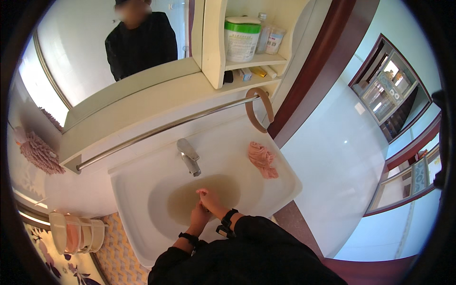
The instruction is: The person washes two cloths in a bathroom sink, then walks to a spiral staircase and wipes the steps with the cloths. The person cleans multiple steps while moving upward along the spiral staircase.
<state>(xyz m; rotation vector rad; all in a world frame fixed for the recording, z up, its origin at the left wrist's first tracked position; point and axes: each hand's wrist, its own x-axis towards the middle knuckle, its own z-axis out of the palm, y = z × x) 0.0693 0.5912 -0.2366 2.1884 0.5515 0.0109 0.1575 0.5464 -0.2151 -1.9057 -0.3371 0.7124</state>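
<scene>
Both my hands are together over the white washbasin (133,213), which holds a pool of cloudy brownish water (185,199). My right hand (211,199) lies across the top, its fingers curled and touching the left. Lower and closer to me is my left hand (199,216), partly covered by the right. A small dark bit shows between the palms, too hidden to name. Beyond them stands a chrome faucet (188,156), with no stream visible from its spout. A crumpled pink cloth (263,159) lies on the basin's right ledge.
A metal towel rail (167,131) crosses behind the faucet, with a brown headband (251,114) hanging from it. Above are a mirror (85,46) and a shelf (231,66) holding a green-lidded tub (242,41). Stacked plastic basins (76,233) stand at the left.
</scene>
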